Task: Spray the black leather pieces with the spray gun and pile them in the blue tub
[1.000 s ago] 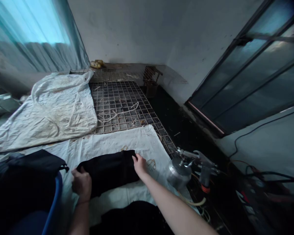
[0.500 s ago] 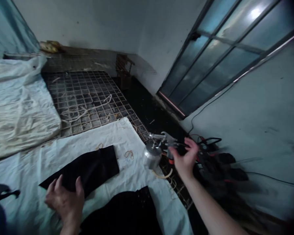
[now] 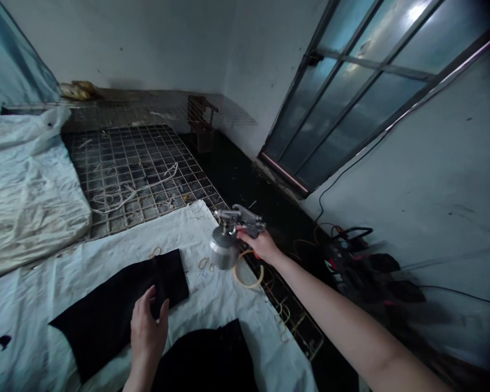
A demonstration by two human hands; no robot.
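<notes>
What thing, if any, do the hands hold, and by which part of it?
The right hand holds the spray gun by its handle. The left hand, open over the black cloth, holds nothing.

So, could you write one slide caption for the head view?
Right hand gripping spray gun; left hand open near black cloth.

Partly hidden, partly cropped
Right hand (image 3: 262, 245) covers the spray gun (image 3: 247, 218) handle; bottom edge cuts lower black cloth (image 3: 206, 356).

Before me, a person's left hand (image 3: 147, 329) and right hand (image 3: 260, 245) are bare, the uncovered right forearm (image 3: 326, 305) tapering wristward.
</notes>
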